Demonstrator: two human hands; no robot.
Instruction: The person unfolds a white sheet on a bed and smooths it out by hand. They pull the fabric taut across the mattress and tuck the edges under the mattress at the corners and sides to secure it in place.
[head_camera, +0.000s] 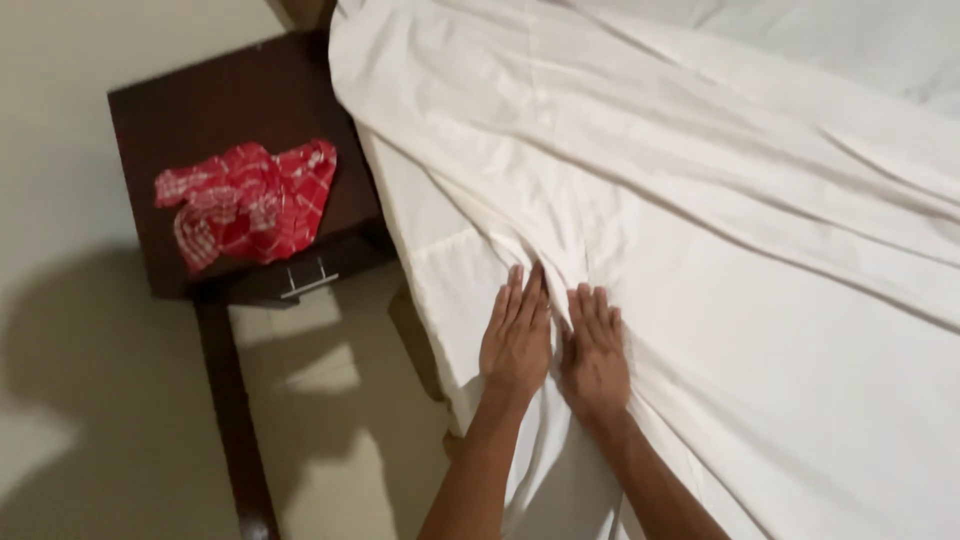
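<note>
On the white sheet (700, 330), both hands (555, 345) lie flat.

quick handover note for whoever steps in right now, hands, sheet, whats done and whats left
Left hand: flat, palm down on the white sheet, fingers together, gripping nothing.
Right hand: flat beside it, also pressing the sheet.
The sheet covers the bed and hangs over the near edge.
Done: the patch around the hands lies fairly smooth.
Left: long creases run across the sheet beyond the hands.
A red checked cloth lies crumpled on the dark bedside table, untouched.
</note>
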